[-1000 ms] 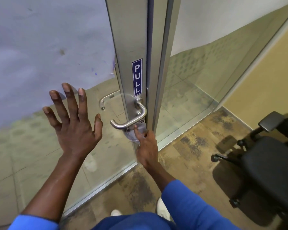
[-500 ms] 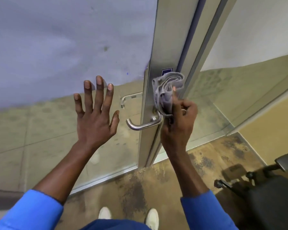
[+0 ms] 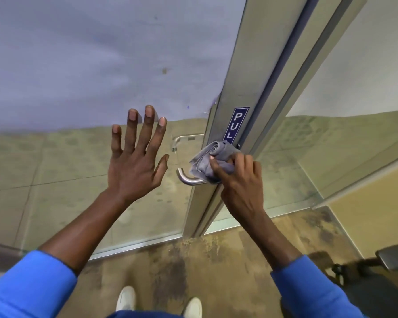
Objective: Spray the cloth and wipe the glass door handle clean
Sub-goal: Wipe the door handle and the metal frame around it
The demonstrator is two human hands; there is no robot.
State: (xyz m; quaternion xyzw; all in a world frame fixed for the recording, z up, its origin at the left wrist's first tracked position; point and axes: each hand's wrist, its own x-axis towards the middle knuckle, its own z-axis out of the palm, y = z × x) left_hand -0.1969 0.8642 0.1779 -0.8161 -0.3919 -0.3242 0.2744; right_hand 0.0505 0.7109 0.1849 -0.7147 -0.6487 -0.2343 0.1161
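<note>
A steel lever handle (image 3: 187,178) sticks out leftward from the door's metal frame (image 3: 233,97), below a blue PULL sticker (image 3: 236,125). My right hand (image 3: 239,180) grips a bunched grey cloth (image 3: 210,160) and presses it over the handle's inner part, hiding where the lever meets the frame. Only the curved left end of the handle shows. My left hand (image 3: 137,157) is spread flat with fingers apart against the glass door (image 3: 78,168), left of the handle, and holds nothing. No spray bottle is in view.
A second handle (image 3: 182,140) shows through the glass on the far side. A black office chair (image 3: 381,283) stands at the lower right on the worn brown floor. My white shoes (image 3: 126,298) are near the bottom edge.
My right hand has brought the cloth from under the handle, up by the PULL sticker, then down onto the handle. My left hand stays flat on the glass. The view has shifted.
</note>
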